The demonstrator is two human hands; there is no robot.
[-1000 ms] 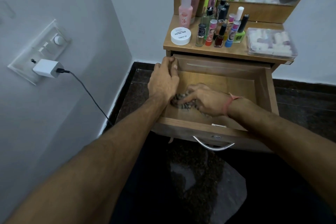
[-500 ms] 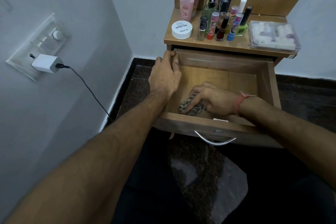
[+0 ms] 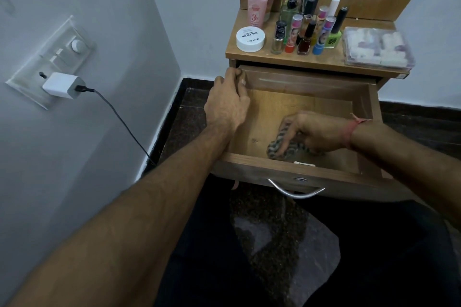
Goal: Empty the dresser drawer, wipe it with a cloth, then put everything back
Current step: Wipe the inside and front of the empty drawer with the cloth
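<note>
The wooden dresser drawer is pulled out, and nothing but the cloth lies on its floor. My right hand presses a striped grey cloth onto the drawer floor near the front wall, fingers spread over it. My left hand grips the drawer's left side wall near the back corner, fingers curled over its edge. On the dresser top stand a white nail polish jar, a pink bottle, several small nail polish bottles and a clear plastic box.
A metal handle hangs on the drawer front. A white charger sits in a wall socket on the left, its cable running down to the dark floor. A mirror frame rises behind the bottles. My dark-clothed legs are below.
My right hand has slid the cloth from the drawer's left part toward the middle front. My left hand has stayed on the left wall.
</note>
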